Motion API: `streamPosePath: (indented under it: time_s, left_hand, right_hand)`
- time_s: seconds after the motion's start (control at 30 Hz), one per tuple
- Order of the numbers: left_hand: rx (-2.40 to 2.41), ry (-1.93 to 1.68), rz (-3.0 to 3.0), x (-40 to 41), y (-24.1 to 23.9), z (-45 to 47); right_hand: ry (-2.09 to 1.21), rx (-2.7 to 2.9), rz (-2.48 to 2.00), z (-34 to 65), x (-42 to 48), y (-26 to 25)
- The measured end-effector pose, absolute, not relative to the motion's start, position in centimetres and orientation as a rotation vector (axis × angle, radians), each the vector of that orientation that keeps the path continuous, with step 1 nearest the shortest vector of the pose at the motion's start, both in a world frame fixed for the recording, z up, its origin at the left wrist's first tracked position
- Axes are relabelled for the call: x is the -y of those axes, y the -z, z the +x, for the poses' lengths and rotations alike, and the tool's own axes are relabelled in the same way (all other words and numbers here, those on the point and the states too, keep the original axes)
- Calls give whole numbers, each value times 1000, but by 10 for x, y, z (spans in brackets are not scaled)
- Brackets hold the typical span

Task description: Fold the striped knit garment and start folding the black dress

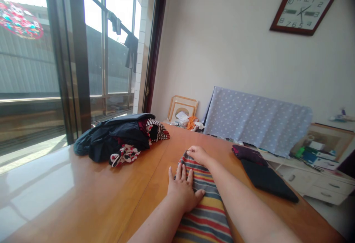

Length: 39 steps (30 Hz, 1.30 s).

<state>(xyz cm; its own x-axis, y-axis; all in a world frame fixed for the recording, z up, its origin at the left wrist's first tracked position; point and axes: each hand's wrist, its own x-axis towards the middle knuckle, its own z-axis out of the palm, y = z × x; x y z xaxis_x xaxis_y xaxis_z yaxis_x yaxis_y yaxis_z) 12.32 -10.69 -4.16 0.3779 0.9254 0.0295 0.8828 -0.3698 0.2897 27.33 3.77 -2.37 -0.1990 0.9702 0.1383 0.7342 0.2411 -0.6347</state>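
A striped garment (210,213) in grey, red, yellow and white lies lengthwise on the wooden table (133,195), its near end cut off by the bottom of the view. My left hand (183,189) rests flat on it with fingers spread, palm down, partly over its left edge. At the garment's far end, my right hand (199,155) pinches the cloth between thumb and fingers. My right forearm runs along the garment's right side.
Dark clothes (111,139) and a patterned cloth (125,155) are heaped at the far left. Folded dark garments (267,180) lie at the table's right edge. Beyond stand a polka-dot cover (255,117) and a white cabinet (318,191). A glass door (72,58) is at left.
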Motion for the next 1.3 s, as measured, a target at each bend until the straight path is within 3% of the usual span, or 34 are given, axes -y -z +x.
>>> streamPosePath:
  time_s: [0.43,0.7,0.97,1.3]
  left_hand:
    - [-1624,-270,2389,110,38,123]
    - [-1639,-277,2402,107,42,125]
    - [-1637,-256,2409,108,41,125]
    - [-1619,-260,2403,107,43,125]
  right_hand:
    - [-145,1920,-1744,260,-28,38]
    - [52,2000,-1548,260,5,27]
    - [-192,2399,-1514,253,25,41]
    - [-343,2469,-1611,253,15,56]
